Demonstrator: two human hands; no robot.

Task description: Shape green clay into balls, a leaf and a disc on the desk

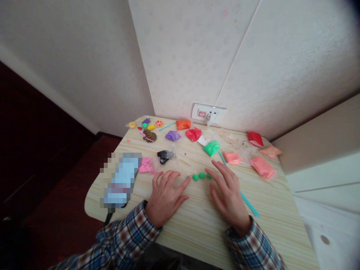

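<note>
Several small green clay balls (201,175) lie in a short row on the wooden table (194,228), between my two hands. My left hand (168,195) rests at the left end of the row with its fingers spread. Its index fingertip is beside the leftmost ball, which it partly hides. My right hand (225,190) is at the other end, fingers stretched out, the index finger close to the rightmost ball and covering part of it. Whether either fingertip touches a ball I cannot tell. A turquoise clay tool (249,204) lies partly under my right hand.
Behind my hands are bags of clay: green (212,148), red (194,134), purple (173,135), black (165,156), pink (146,165) and coral (262,167). Small clay fruits (151,127) sit at the far left corner. A blurred-out phone-like object (123,180) lies left.
</note>
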